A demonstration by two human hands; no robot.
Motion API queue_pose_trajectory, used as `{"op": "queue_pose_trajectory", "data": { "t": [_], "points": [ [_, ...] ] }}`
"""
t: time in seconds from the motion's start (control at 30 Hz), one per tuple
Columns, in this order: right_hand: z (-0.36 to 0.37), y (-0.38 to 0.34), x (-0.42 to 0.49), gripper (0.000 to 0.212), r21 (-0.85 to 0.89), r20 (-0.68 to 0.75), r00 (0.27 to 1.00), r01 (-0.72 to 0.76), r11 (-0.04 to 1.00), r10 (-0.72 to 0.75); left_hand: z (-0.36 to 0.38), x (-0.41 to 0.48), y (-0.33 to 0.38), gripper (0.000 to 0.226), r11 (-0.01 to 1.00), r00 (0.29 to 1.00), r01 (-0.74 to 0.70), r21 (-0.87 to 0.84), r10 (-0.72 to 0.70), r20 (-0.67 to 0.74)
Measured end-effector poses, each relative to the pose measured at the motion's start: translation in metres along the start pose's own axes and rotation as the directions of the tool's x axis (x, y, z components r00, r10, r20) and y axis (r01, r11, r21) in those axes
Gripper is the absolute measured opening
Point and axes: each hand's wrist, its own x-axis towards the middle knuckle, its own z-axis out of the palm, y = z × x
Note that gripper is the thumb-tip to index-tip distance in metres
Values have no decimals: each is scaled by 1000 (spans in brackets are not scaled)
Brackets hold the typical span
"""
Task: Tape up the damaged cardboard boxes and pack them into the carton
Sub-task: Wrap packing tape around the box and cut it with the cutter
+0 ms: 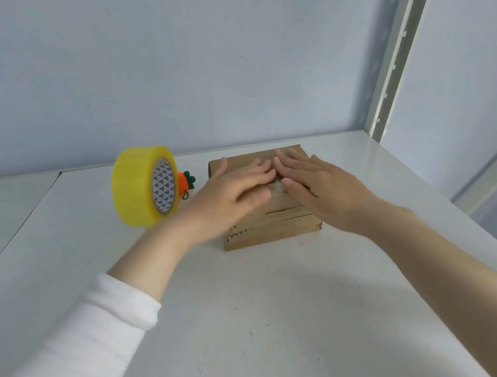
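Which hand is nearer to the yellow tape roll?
Left. The left hand lies flat on the left half of the cardboard box, just right of the tape roll. The right hand lies flat on the right half, farther from the roll.

counter [259,329]: white, a few dark specks nearer than the cardboard box | cardboard box [272,232]: brown, lying flat near the counter's far edge | tape roll [136,187]: yellow, standing on edge, near the box's left | carrot-shaped trinket [185,181]: orange, green-topped, between roll and box | seam: crosses the counter well left of the box
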Motion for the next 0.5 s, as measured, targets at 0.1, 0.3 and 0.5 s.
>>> {"op": "queue_pose_trajectory", "data": {
  "t": [0.1, 0.3, 0.5],
  "points": [
    [-21, -2, 19, 46, 32, 24, 996, -85, 996, 84, -30, 14, 3, 63, 935, 985, 135, -328, -162, -57],
    [2, -6, 41, 53, -157, 169, 975, -118, 980, 145, 8, 44, -6, 50, 874, 949, 312, 372, -300, -91],
    [-4, 4, 52, 55, -112, 263, 955, -111, 988, 137, -1, 52, -6, 50, 882, 943, 331, 335, -327, -70]
  ]
}}
